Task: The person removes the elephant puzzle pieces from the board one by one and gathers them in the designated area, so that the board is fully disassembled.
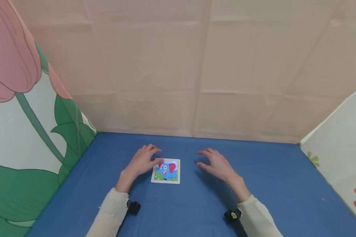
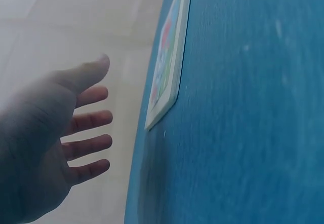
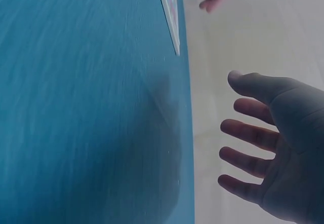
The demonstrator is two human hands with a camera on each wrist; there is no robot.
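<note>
A flat square picture board (image 1: 167,171) with a pale border lies on the blue tabletop. Its picture is a blue elephant with red ears on green ground. My left hand (image 1: 143,160) hovers at the board's upper left, its thumb overlapping the corner in the head view. In the left wrist view a gap separates the left hand (image 2: 55,133) from the board (image 2: 167,57), and the fingers are spread and hold nothing. To the right of the board, my right hand (image 1: 218,165) is raised above the table with relaxed fingers, also holding nothing.
The blue cloth-covered table (image 1: 178,210) meets a creased beige backdrop (image 1: 154,72) at its far edge. A panel with a pink tulip (image 1: 12,49) and green leaves stands at left, and a white flowered panel (image 1: 338,141) at right.
</note>
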